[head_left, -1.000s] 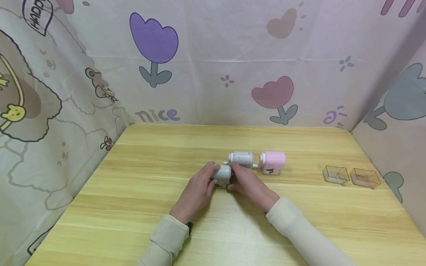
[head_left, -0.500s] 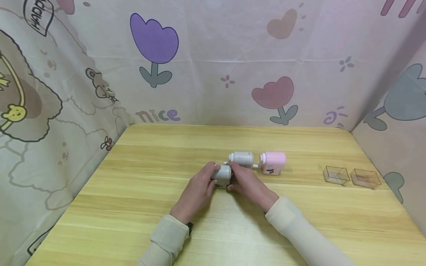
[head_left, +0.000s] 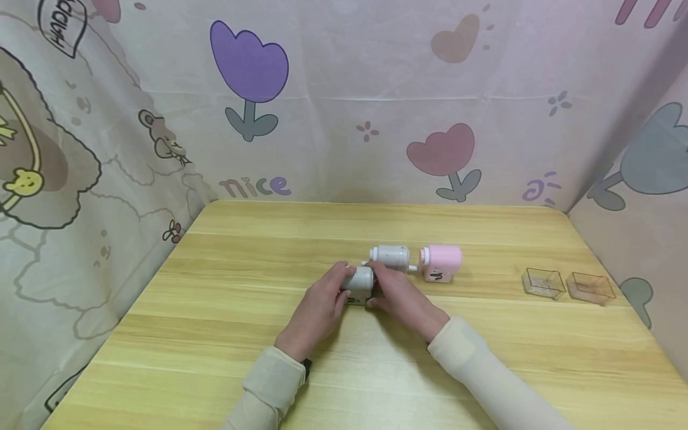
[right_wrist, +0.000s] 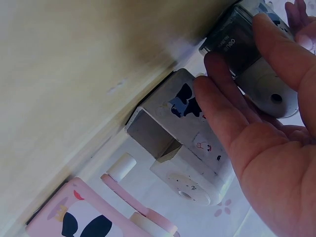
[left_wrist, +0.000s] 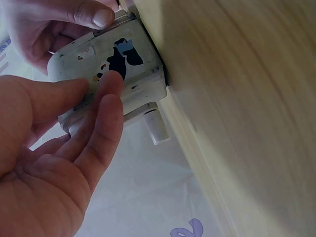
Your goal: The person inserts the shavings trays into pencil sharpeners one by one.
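A grey-white hand-crank pencil sharpener (head_left: 359,280) stands on the table between my two hands. My left hand (head_left: 318,303) holds its left side, thumb toward the front and fingers by the crank knob (left_wrist: 156,127). From the other side my right hand (head_left: 400,295) grips it, fingers at the face with a dark see-through drawer (right_wrist: 229,47). Penguin-like stickers show on its body in the left wrist view. Just behind sits a second grey pencil sharpener (right_wrist: 170,111) with a hollow opening low in its body. The right hand partly covers that one in the head view.
A pink pencil sharpener (head_left: 443,264) stands to the right of the second grey one. Two small clear drawers, one colourless (head_left: 543,285) and one orange-tinted (head_left: 590,289), lie near the table's right edge. Printed cloth walls (head_left: 344,119) border the wooden table (head_left: 258,263).
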Motion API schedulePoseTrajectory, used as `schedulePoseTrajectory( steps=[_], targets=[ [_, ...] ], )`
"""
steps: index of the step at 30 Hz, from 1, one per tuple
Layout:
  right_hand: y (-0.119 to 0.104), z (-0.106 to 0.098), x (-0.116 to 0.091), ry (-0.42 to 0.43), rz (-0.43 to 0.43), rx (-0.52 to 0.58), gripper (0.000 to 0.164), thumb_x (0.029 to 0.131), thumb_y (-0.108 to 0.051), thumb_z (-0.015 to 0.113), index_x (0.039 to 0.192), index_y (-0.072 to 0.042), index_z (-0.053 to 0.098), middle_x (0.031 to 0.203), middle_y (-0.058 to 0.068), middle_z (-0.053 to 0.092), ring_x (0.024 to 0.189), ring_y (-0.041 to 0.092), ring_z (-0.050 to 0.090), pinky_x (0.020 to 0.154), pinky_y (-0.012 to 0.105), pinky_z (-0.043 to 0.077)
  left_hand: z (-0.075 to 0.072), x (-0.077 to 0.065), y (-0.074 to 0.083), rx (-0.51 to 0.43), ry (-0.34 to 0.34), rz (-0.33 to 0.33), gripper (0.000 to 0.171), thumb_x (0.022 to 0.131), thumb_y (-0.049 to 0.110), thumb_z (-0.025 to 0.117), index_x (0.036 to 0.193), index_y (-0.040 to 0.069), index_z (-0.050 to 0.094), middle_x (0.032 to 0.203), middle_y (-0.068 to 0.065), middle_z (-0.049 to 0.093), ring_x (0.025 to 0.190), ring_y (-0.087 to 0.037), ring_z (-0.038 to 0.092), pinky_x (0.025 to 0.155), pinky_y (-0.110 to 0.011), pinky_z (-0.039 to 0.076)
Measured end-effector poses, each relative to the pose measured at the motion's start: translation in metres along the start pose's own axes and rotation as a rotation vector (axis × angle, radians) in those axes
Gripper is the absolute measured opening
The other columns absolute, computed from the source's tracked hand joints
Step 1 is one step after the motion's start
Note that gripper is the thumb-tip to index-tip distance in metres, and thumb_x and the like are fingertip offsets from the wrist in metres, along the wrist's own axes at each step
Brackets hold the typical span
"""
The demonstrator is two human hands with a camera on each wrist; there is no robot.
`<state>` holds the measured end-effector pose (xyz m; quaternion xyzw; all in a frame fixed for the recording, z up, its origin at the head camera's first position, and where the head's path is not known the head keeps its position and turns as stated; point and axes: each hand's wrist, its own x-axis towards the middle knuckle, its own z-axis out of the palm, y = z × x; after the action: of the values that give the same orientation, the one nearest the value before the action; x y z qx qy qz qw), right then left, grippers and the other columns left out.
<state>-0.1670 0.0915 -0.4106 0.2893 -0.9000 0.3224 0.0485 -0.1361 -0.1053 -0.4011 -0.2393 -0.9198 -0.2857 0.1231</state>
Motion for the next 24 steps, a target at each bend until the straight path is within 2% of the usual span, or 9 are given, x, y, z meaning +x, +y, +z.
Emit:
schedulePoseTrajectory(
  steps=[8, 24],
  targets=[
    [0.0009, 0.0003, 0.0009, -0.007, 0.000, 0.008, 0.065, 0.072, -0.012, 0.081, 0.128, -0.006, 0.048, 0.118, 0.010, 0.062, 0.110, 0.024, 0.058, 0.096, 0.034, 0.046, 0.0000, 0.0001, -0.0003, -0.005, 0.007, 0.015, 0.040, 0.091, 0.005, 0.060, 0.128, 0.013, 0.048, 0.130, -0.002, 0.052, 0.115, -0.018, 0.056, 0.097, -0.030, 0.044],
    [0.0006, 0.0002, 0.0018, -0.004, 0.000, -0.007, 0.064, 0.072, -0.013, 0.081, 0.126, -0.006, 0.049, 0.116, 0.009, 0.062, 0.108, 0.024, 0.059, 0.095, 0.034, 0.046, -0.0005, 0.0012, -0.0004, -0.018, -0.003, -0.003, 0.040, 0.091, 0.005, 0.060, 0.127, 0.016, 0.048, 0.125, 0.003, 0.054, 0.112, -0.014, 0.055, 0.096, -0.027, 0.044]
  ],
)
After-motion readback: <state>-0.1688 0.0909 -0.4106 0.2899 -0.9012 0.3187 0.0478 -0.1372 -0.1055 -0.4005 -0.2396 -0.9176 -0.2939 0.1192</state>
